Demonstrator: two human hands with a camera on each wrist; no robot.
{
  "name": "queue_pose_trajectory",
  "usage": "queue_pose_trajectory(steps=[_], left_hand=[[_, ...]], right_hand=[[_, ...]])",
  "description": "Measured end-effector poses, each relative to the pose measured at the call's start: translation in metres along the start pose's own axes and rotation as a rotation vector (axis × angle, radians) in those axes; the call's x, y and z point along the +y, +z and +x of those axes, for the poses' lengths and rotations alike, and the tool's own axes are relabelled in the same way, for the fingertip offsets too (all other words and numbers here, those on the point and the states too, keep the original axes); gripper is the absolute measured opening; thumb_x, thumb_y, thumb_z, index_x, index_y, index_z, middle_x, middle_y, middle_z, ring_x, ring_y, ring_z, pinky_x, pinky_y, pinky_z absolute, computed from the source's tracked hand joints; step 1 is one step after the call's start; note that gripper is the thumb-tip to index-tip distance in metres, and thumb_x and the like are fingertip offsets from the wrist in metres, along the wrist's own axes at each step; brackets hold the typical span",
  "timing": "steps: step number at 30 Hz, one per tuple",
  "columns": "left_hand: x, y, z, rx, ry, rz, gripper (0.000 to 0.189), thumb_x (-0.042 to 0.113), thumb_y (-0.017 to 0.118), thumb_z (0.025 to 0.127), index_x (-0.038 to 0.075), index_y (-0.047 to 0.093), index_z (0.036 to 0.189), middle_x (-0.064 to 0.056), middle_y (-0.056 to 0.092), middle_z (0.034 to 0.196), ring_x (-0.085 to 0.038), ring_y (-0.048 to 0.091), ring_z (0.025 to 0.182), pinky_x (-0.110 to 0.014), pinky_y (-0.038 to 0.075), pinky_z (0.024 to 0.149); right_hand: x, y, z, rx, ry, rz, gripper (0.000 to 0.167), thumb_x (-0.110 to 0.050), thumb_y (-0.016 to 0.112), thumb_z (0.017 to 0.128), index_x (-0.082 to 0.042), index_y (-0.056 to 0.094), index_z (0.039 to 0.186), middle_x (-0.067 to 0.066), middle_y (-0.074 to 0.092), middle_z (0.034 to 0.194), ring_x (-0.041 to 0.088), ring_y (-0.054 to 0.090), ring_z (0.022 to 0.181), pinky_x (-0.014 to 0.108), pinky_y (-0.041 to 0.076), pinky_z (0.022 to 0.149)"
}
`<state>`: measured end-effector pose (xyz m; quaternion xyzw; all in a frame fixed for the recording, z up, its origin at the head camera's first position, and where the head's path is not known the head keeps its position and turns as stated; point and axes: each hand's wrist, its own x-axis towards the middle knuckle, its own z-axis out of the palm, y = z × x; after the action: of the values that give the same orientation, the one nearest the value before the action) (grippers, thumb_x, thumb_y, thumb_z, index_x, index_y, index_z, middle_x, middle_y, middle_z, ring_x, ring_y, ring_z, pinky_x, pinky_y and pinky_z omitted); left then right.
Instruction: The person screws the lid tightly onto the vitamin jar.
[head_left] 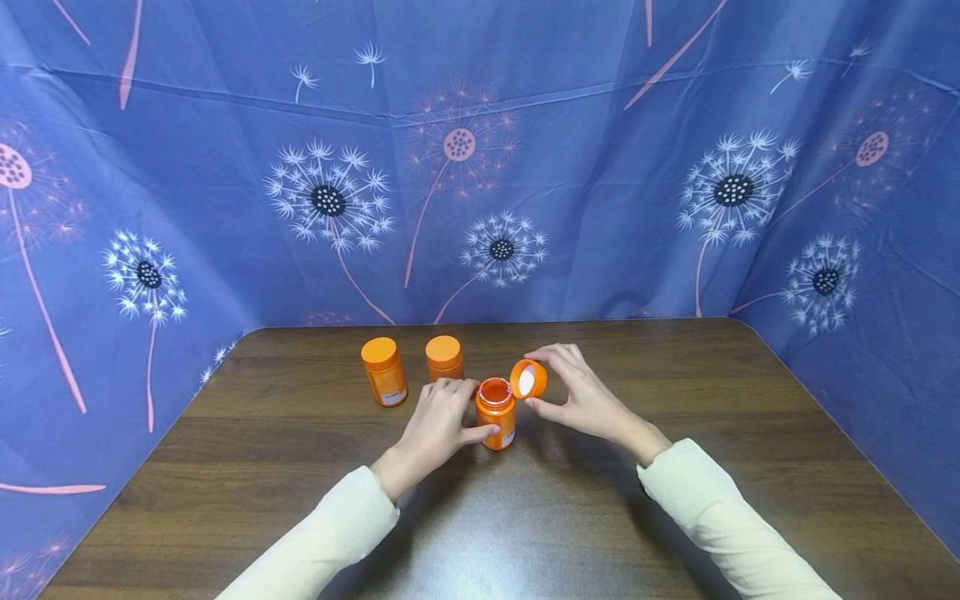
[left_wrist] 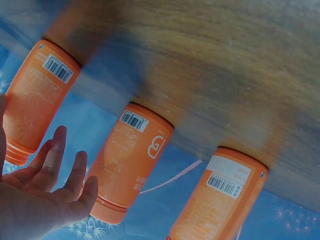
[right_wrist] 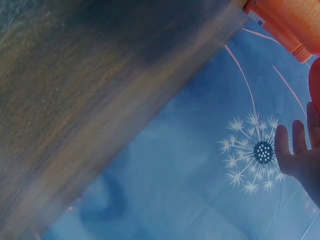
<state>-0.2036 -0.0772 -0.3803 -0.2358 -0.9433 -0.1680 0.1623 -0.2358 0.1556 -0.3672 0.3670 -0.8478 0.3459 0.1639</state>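
An uncapped orange jar [head_left: 492,419] stands upright on the table, its round mouth facing up. My left hand [head_left: 438,417] holds it from the left, thumb across its near side. In the left wrist view the same jar [left_wrist: 42,95] shows a barcode label, and the left fingers [left_wrist: 52,160] reach beside its neck. To the right of the mouth, my right hand [head_left: 581,396] pinches an orange lid [head_left: 528,380] between thumb and fingers. The lid is tipped, with its white inside showing, right beside the jar's rim. In the right wrist view the lid [right_wrist: 315,80] is partly cut off.
Two capped orange jars stand farther back: one [head_left: 385,375] at the left, another [head_left: 444,358] just behind my left hand, its lower part hidden. All are on a brown wooden table [head_left: 262,467]. A blue dandelion-print cloth [head_left: 600,208] hangs behind and along the sides.
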Motion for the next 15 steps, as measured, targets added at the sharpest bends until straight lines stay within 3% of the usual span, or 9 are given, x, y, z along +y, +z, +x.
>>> queue_pose_trajectory(steps=[15], left_hand=[[-0.0049, 0.0045, -0.0014, -0.051, -0.003, -0.03, 0.049, 0.047, 0.071, 0.073, 0.011, 0.057, 0.104, -0.003, 0.066, 0.091, -0.022, 0.056, 0.09, -0.041, 0.041, 0.079]], right_hand=[[-0.0031, -0.0003, 0.0021, -0.011, 0.021, 0.022, 0.053, -0.021, 0.076, 0.072, -0.013, 0.054, 0.12, -0.002, 0.058, 0.117, 0.019, 0.043, 0.11, 0.047, 0.038, 0.091]])
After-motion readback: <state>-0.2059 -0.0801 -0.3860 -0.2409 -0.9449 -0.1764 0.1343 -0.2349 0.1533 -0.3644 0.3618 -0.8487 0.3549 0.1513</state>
